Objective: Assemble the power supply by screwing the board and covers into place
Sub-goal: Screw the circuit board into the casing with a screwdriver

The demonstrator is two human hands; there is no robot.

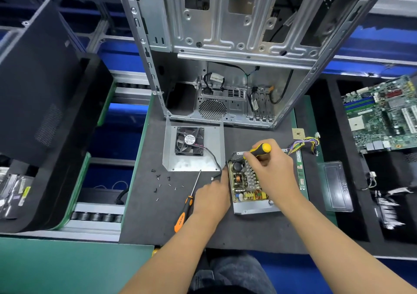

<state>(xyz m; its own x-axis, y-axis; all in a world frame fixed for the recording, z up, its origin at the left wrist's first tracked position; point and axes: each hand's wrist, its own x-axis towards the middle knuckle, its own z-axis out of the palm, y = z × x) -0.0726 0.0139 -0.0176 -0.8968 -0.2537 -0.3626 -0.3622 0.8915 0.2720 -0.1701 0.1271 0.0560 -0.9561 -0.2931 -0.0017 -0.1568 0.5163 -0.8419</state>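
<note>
**One board screw in hand, covers yet to go**

Two hands at the power supply, open-topped, near the mat's front edge, right of centre. Long axis front to back, wire bundle trailing off the far right corner. Right hand directly above the board, fingers curled round the yellow-handled screwdriver, tip hidden, likely on the board's far-left screw. Left hand touching the casing's left side, fingers loosely bent, steadying. Fan cover just beyond, toward the computer chassis. Loose screws and orange screwdriver left of the left hand, the nearer one.
</note>
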